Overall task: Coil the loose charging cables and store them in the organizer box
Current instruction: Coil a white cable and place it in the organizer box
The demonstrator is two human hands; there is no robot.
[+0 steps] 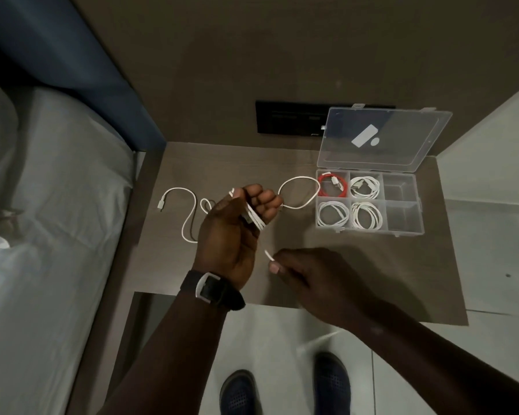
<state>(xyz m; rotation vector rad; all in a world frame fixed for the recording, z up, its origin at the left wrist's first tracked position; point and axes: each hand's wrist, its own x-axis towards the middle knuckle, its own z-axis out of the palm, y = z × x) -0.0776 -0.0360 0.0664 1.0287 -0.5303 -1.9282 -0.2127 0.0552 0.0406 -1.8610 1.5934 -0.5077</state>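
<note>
Right hand (309, 274) low over table (372, 265), fingertips pinched white cable (300, 193) end. Left hand (240, 223) raised, fist closed tight round wound loops of same cable. One big loop hung out toward organizer box (402, 205). Box sat open at table's back right. Red coil (333, 187) and three white coils filled four pockets; two right pockets bare. Second white cable (189, 211) lay loose, left of left hand.

1. The left hand (240, 223) grips white cable loops (253, 218) above the counter (372, 265).
2. The right hand (315, 280) pinches the cable's end.
3. At far right, the open organizer box (402, 226) holds four coiled cables.
</note>
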